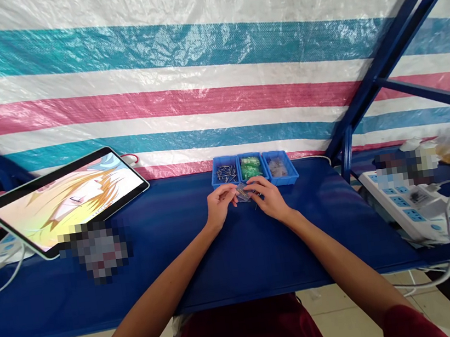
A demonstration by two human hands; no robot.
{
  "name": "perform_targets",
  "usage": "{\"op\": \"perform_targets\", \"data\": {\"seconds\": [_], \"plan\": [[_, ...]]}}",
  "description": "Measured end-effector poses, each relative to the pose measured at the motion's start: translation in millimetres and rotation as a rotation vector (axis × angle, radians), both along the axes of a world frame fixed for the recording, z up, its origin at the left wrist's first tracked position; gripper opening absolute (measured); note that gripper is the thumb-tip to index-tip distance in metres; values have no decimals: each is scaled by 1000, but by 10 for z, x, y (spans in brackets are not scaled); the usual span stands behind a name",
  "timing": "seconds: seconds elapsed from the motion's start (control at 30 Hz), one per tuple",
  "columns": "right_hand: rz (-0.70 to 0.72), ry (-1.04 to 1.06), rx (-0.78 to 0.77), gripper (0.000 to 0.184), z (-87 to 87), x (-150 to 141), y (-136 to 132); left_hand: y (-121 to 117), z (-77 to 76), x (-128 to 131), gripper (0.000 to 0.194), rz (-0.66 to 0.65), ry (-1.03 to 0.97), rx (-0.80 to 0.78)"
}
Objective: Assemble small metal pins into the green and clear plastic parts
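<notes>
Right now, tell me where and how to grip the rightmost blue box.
Probably pinch the right rim of the rightmost blue box, coming from the right: that wall stands free, while its left wall sits close beside the middle box, and the right hand is near its front.

Left hand (218,207) and right hand (270,198) hold small clear bag (242,193) just nearside of blue bin row (282,181); screen (67,203) left of row, power strip (399,202) right.
</notes>
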State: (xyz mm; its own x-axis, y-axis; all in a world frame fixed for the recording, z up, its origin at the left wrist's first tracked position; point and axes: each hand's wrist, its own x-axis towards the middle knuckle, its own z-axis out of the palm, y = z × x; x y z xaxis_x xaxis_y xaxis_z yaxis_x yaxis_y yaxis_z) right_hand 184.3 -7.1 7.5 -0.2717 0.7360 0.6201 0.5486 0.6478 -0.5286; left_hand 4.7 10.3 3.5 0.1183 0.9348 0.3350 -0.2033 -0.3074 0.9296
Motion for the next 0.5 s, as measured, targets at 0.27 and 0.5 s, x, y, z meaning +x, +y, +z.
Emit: {"op": "perform_targets", "data": {"seconds": [0.27,0.5], "plan": [[-84,64,-48,28,110,3,-40,-51,-40,11,27,36,235,98],[-96,51,-199,37,133,-9,-77,-88,-14,2,27,61,294,65]]}}
